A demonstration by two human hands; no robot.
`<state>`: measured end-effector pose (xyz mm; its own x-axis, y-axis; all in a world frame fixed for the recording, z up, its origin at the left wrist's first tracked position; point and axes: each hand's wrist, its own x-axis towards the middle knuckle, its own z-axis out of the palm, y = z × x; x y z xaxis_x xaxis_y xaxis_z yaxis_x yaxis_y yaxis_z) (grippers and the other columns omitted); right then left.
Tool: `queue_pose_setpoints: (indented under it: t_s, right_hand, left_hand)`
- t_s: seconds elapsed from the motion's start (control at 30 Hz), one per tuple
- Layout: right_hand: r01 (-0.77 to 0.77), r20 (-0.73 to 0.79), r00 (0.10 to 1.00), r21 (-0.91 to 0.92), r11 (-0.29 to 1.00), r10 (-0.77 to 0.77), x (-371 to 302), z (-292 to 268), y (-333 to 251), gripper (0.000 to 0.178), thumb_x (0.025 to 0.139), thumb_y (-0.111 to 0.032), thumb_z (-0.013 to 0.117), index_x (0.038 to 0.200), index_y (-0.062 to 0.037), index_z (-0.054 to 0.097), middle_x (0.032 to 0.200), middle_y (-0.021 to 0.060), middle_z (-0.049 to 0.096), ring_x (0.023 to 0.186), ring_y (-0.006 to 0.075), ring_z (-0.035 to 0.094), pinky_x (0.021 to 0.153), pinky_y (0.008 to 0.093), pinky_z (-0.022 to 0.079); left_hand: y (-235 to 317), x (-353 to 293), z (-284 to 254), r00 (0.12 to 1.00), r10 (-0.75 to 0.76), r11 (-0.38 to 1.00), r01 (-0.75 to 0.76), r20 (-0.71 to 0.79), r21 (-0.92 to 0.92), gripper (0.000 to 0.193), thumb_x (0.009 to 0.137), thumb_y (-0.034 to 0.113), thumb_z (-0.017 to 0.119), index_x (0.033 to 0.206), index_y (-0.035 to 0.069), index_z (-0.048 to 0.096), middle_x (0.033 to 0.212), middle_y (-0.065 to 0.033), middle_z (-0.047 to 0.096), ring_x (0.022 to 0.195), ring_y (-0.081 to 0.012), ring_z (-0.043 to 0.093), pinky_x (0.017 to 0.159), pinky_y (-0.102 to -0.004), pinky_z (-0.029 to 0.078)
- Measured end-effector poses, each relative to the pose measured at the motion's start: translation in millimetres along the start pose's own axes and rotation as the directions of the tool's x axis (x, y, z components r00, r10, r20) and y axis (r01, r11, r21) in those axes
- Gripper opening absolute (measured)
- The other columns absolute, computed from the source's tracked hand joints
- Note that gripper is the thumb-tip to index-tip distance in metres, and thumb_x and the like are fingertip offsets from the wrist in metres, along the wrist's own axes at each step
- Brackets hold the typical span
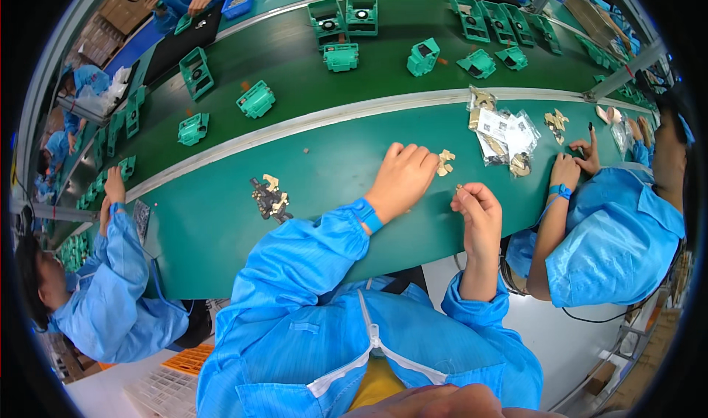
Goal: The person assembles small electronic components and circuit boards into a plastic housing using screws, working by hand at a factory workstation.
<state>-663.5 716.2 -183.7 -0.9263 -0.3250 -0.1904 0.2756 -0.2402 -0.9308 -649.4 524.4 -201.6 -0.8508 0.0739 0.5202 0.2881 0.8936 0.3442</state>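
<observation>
My left hand [403, 176], back upward, is curled low over the green worktop; its fingertips are hidden. Right beside its fingers lies a small cluster of tan pieces [445, 163], flat and irregular in shape. My right hand [481, 210] is raised a little nearer to me, thumb and forefinger pinched on a small tan piece [459, 188]. Its exact kind is too small to tell. Left of my left forearm sits a pile of black parts [271, 202] mixed with some tan ones, apart from both hands.
Beyond a pale rail [310, 128], a dark green conveyor belt [295, 78] carries several green housings [256, 99]. Clear bags with printed papers [509, 132] and more tan pieces [555, 125] lie at right. Co-workers sit close on the left [122, 285] and right [612, 233].
</observation>
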Motion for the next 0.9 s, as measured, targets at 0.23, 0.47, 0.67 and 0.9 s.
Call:
queue_pose_setpoints:
  t_s: [0.23, 0.47, 0.67, 0.9]
  right_hand:
    - [-0.015, -0.02, 1.0, -0.052, 0.999, 0.014, 9, 3, 5, 0.01, 0.092, -0.009, 0.067, 0.098, -0.0006, 0.066, 0.087, 0.0034, 0.066, 0.079, 0.0101, 0.06, 0.073, 0.0245, 0.048]
    - [-0.024, -0.009, 1.0, -0.039, 0.999, 0.023, 21, 5, 18, 0.012, 0.092, -0.009, 0.067, 0.1, -0.0006, 0.066, 0.091, 0.0039, 0.068, 0.08, 0.0107, 0.062, 0.073, 0.0239, 0.048]
    - [-0.006, 0.076, 0.997, -0.005, 1.0, 0.006, 13, 27, 16, 0.013, 0.092, -0.005, 0.067, 0.103, 0.0003, 0.065, 0.094, 0.0045, 0.068, 0.083, 0.0111, 0.063, 0.076, 0.0243, 0.05]
    - [-0.038, 0.347, 0.937, 0.026, 0.999, 0.027, 4, 50, 18, 0.014, 0.09, 0.0, 0.069, 0.103, 0.0002, 0.063, 0.095, 0.0045, 0.068, 0.087, 0.0094, 0.063, 0.078, 0.0227, 0.05]
  left_hand:
    - [-17, -2, 19, 0.977, -0.194, 0.893, 0.213, 0.089, -0.396, 0.013, 0.088, 0.005, 0.063, 0.1, 0.002, 0.067, 0.09, -0.0134, 0.072, 0.085, -0.0328, 0.068, 0.079, -0.0438, 0.051]
    - [-20, 0, -20, 0.934, -0.348, 0.774, 0.333, 0.078, -0.538, 0.013, 0.09, 0.005, 0.065, 0.101, 0.001, 0.07, 0.092, -0.0129, 0.07, 0.085, -0.0287, 0.068, 0.075, -0.0374, 0.053]
    - [3, -21, -70, 0.97, -0.229, 0.877, 0.24, 0.077, -0.416, 0.013, 0.088, 0.007, 0.069, 0.1, 0.002, 0.071, 0.093, -0.0105, 0.067, 0.084, -0.0237, 0.065, 0.076, -0.0322, 0.052]
    - [13, -60, -96, 0.719, -0.555, 0.255, 0.626, 0.419, -0.737, 0.02, 0.094, 0.012, 0.068, 0.11, 0.0, 0.068, 0.099, -0.0022, 0.067, 0.09, -0.012, 0.062, 0.08, -0.029, 0.05]
